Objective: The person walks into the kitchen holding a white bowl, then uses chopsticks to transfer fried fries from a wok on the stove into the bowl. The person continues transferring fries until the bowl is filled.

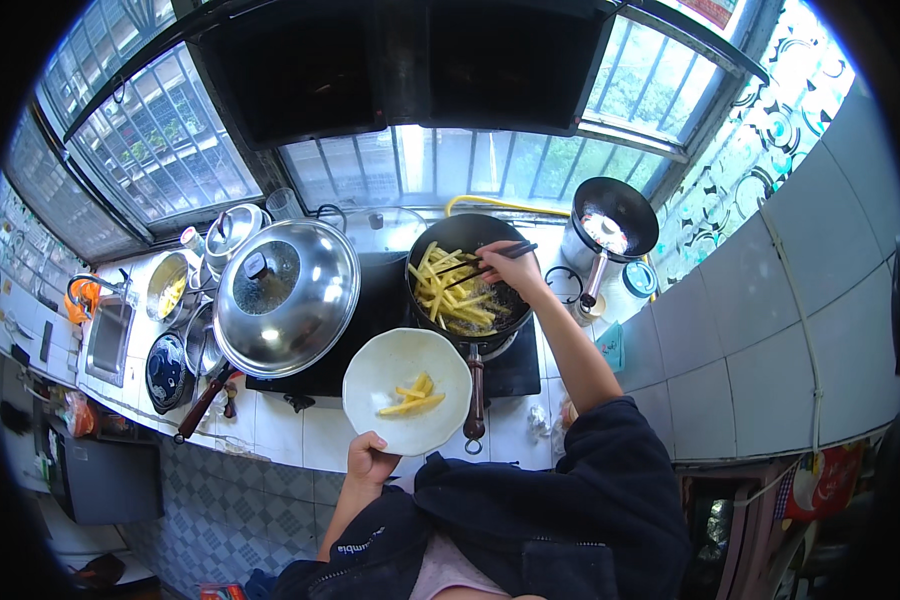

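Note:
My left hand [371, 459] grips the near rim of a white plate [367, 382], holding it in front of the stove. A few potato fries [414, 397] lie in the middle of the plate. My right hand [511, 268] holds dark chopsticks [522, 250], their tips among many more fries [446, 281]. Those fries are in a black frying pan [521, 300] with bubbling oil at its right side. The pan sits on the right burner, its brown handle [475, 397] pointing towards me just right of the plate.
A large domed steel lid [307, 330] covers a pan on the left of the stove [517, 375]. A steel bowl with fries [166, 289], a lidded pot [232, 229] and a sink [111, 341] are further left. A small black pan [630, 206] rests on a container at the right.

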A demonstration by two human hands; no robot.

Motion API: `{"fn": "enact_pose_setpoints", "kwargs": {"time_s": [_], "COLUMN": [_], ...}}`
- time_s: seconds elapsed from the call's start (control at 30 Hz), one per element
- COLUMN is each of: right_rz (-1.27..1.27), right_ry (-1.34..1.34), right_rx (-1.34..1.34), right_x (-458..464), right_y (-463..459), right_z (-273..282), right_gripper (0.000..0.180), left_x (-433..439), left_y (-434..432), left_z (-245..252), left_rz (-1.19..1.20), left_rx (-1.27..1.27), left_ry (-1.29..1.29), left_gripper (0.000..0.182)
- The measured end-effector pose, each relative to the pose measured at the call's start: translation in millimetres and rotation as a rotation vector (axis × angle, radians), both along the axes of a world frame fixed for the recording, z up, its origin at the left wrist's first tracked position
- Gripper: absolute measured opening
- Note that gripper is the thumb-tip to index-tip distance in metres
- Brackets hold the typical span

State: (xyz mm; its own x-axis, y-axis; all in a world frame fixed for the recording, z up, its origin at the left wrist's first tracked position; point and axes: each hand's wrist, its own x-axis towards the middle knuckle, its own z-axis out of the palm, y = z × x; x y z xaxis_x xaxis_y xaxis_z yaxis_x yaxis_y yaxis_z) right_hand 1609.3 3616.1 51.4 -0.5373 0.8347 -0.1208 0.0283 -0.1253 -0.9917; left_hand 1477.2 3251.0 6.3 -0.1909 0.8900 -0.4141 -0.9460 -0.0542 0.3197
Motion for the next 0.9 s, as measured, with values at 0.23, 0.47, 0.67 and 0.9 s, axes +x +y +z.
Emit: {"fn": "enact_pose_setpoints", "kwargs": {"time_s": [0.23, 0.47, 0.67, 0.9], "right_rz": [0.115, -0.023, -0.093, 0.175], "right_ry": [-0.232, -0.212, -0.217, -0.29], "right_rx": [0.129, 0.182, 0.366, 0.073], "right_x": [5, 51, 44, -3], "right_y": [13, 39, 104, 145], "right_z": [-22, 25, 1, -30], "right_gripper": [0.014, 0.015, 0.018, 0.018], "left_x": [-2, -7, -6, -5], "left_y": [1, -2, 1, -2], "left_z": [2, -5, -9, -13], "left_rz": [0.007, 0.025, 0.018, 0.085], "left_rx": [0.004, 0.017, -0.036, -0.107], "left_ry": [0.003, -0.025, -0.032, -0.003], "left_gripper": [0.079, 0.078, 0.078, 0.077]}}
